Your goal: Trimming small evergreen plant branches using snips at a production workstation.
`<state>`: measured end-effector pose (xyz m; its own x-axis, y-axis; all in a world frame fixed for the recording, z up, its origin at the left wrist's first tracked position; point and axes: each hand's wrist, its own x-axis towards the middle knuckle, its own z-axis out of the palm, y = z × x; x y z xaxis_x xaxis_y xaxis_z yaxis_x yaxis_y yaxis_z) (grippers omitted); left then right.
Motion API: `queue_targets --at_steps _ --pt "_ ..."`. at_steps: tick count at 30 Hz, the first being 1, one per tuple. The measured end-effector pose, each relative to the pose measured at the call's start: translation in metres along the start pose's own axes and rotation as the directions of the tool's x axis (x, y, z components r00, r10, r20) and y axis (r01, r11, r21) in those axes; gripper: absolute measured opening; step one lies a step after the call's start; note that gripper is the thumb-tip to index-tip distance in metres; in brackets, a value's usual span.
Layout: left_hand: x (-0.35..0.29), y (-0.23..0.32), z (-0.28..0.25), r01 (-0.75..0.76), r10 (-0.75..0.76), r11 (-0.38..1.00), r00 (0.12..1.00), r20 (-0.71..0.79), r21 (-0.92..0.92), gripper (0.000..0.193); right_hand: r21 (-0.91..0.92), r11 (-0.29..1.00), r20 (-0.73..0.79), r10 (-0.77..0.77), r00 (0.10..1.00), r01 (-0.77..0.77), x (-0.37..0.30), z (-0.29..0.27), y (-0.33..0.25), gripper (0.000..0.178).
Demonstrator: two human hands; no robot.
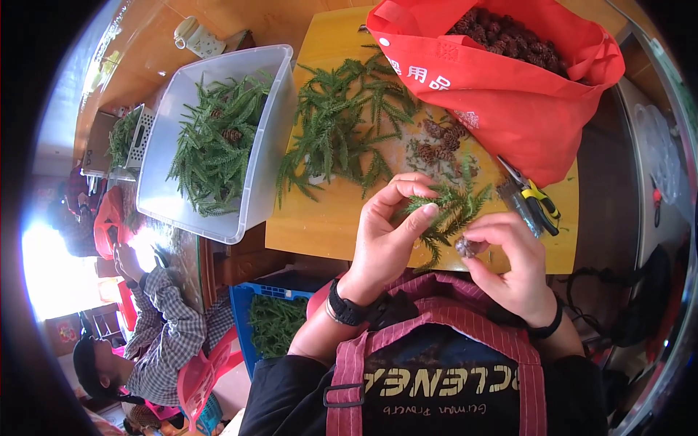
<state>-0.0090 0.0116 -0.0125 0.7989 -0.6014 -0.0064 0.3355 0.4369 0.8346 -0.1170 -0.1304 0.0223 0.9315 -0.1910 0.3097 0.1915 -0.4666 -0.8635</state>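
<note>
The left hand [392,221], centre of the frame, pinches a green sprig [459,208]; just right of it, the right hand [515,256] pinches a small grey-brown piece [466,248]; pine cones [451,137] lie above; pliers [542,199] rest centre right; a red bag [523,109] fills the upper right; a clear bin [263,171] of greenery [218,138] stands upper left.

Room on yellow board [313,232] left of left fingers [416,221]; green sprigs [331,120] a barrier beyond
</note>
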Motion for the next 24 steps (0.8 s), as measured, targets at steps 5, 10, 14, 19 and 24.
queue_targets --at_steps 5,10,14,19,24 --pt "0.002 -0.002 0.001 -0.001 0.0 1.0 0.999 -0.041 -0.03 0.013 -0.112 0.982 0.063 -0.145 0.987 0.152 0.002 0.001 0.0 0.033" --pt "0.002 -0.002 0.004 -0.017 0.021 0.997 0.998 0.053 -0.08 0.012 -0.306 0.938 0.0 -0.169 0.986 0.161 0.004 0.005 -0.002 0.046" --pt "0.003 0.001 0.009 -0.019 0.028 0.995 0.996 0.089 -0.102 0.012 -0.315 0.933 -0.021 -0.189 0.982 0.172 0.004 0.008 0.002 0.051" --pt "0.002 0.001 0.008 -0.094 0.09 0.995 0.991 0.096 0.037 0.013 -0.331 0.906 -0.094 -0.308 0.947 0.262 0.009 0.008 0.005 0.052" --pt "0.002 0.0 0.007 -0.127 0.117 0.988 0.987 0.107 0.089 0.012 -0.296 0.913 -0.163 -0.338 0.927 0.28 0.009 0.011 0.011 0.048"
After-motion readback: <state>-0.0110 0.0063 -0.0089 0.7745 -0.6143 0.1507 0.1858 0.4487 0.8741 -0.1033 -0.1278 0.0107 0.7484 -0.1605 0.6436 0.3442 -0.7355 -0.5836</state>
